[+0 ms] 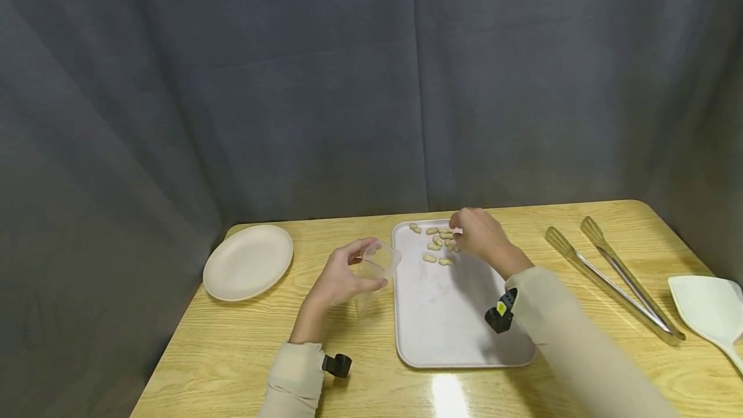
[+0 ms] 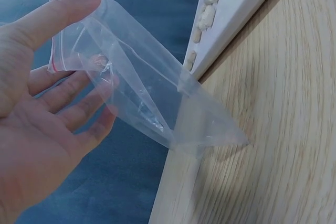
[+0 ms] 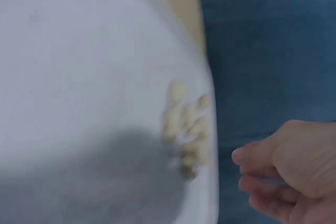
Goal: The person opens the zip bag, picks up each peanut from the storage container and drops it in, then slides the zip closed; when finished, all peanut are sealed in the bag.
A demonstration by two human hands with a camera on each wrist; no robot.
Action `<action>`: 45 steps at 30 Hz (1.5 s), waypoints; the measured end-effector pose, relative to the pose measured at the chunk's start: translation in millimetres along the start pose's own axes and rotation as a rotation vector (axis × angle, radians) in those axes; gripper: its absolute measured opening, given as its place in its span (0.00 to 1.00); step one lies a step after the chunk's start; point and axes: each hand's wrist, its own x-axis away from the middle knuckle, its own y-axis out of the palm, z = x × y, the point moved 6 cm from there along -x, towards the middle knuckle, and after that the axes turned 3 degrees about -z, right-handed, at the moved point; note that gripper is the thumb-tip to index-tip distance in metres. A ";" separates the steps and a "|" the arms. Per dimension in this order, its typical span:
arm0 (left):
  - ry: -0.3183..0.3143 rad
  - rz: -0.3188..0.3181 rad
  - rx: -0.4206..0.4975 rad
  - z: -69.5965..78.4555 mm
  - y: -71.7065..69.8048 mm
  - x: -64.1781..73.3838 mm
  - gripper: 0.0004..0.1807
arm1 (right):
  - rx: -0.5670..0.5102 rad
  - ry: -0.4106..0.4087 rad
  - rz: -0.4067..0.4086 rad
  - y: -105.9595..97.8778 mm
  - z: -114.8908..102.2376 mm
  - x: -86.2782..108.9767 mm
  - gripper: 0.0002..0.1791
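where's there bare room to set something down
Free: the table between plate and left hand; the near half of the tray, left of the right sleeve. Crowded: its far end, where peanuts lie by the right hand.

Nothing in the three views can be read as text, brand or number. The nearest thing to a sign is a small yellow-green patch (image 1: 501, 308) on the black wrist camera (image 1: 496, 321) at the right sleeve (image 1: 548, 308), which in the head view shows over the right part of the pale tray (image 1: 435, 334); any mark on that patch is too small to make out.
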 end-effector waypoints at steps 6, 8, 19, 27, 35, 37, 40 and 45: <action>0.011 -0.021 0.040 1.8 1.6 2.2 0.43 | 0.069 -0.074 -0.077 26.6 22.5 -0.4 0.10; 0.013 -0.038 0.058 6.4 3.7 2.4 0.43 | 0.081 -0.082 -0.080 32.5 26.8 0.9 0.07; -0.002 -0.032 0.047 1.1 6.0 0.9 0.43 | 0.059 -0.052 -0.080 50.1 38.5 3.3 0.05; 0.006 -0.038 0.045 -0.8 6.4 -0.5 0.44 | 0.056 -0.078 -0.057 49.9 42.1 3.9 0.12; -0.002 -0.039 0.048 -1.4 6.0 -1.1 0.42 | 0.081 -0.161 0.048 12.0 9.7 -2.9 0.08; 0.000 -0.039 0.049 -1.4 5.9 -1.5 0.42 | 0.077 -0.203 0.081 -0.9 -10.5 -4.6 0.07; 0.004 -0.040 0.050 -0.8 6.4 -2.0 0.42 | 0.041 -0.276 0.113 -15.4 -42.7 -4.4 0.05; 0.015 -0.042 0.045 1.3 7.0 -2.9 0.42 | -0.040 -0.405 0.133 -28.6 -91.6 3.6 0.04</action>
